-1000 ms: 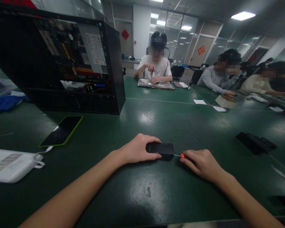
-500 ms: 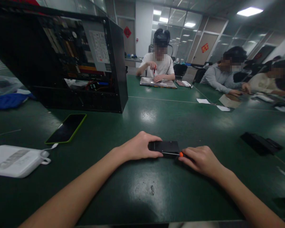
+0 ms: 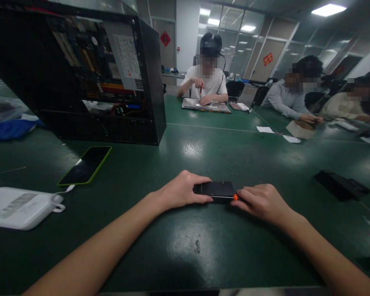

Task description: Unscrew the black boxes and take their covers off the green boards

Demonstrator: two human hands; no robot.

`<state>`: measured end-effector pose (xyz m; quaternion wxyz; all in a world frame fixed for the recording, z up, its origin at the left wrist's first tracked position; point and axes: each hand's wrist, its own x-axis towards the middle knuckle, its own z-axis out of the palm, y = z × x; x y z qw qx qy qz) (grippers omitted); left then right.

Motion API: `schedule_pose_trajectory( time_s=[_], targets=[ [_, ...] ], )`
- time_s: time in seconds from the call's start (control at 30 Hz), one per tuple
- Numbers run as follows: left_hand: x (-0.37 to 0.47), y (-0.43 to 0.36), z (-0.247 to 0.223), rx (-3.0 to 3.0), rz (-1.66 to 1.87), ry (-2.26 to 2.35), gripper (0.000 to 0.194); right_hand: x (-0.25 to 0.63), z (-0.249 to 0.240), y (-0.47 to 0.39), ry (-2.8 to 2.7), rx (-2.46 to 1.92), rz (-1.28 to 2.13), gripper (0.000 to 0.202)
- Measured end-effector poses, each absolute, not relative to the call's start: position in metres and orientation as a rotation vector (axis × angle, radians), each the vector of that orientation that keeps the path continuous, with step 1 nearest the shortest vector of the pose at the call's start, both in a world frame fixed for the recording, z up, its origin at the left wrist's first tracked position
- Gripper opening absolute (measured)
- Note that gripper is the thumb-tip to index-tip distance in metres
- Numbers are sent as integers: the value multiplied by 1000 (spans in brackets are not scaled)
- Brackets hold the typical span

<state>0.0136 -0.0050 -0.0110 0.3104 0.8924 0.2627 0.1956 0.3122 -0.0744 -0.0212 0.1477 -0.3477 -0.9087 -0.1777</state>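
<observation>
My left hand (image 3: 186, 190) is closed around the left end of a flat black box (image 3: 218, 188), its thumb on the near side and fingers on the far side. The box lies low over the green table, with small screws or holes on its top. My right hand (image 3: 262, 200) is shut on a screwdriver (image 3: 235, 197) with an orange collar. Its handle is mostly hidden in the fingers. The thin shaft points left along the box's near edge, toward my left fingertips. Whether the tip touches the box I cannot tell.
An open black computer case (image 3: 148, 90) stands at the back left. Left of me lie a phone (image 3: 85, 165) and a white power bank (image 3: 21, 207) with a cable. A dark object (image 3: 341, 185) rests at the right. Across the green table (image 3: 203, 152), several people work.
The screwdriver shaft now lies more level against the box's near edge, and my right hand has risen slightly. My left hand keeps its grip. The view has shifted a little.
</observation>
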Motion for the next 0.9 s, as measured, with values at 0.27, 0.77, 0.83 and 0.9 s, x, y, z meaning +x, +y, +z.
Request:
schedule_pose_trajectory(
  time_s=[0.27, 0.77, 0.83, 0.9],
  targets=[
    [13, -4, -14, 2363, 541, 684, 41, 312, -32, -77, -2534, -998, -491, 36],
    [18, -12, -11, 2344, 543, 725, 41, 292, -28, -84, -2448, -967, -541, 37],
    [19, -12, -11, 2343, 539, 730, 41, 291, -33, -84, -2423, -979, -525, 38],
    [19, -12, -12, 2340, 553, 731, 42, 291, -37, -84, -2405, -998, -515, 42]
  ],
)
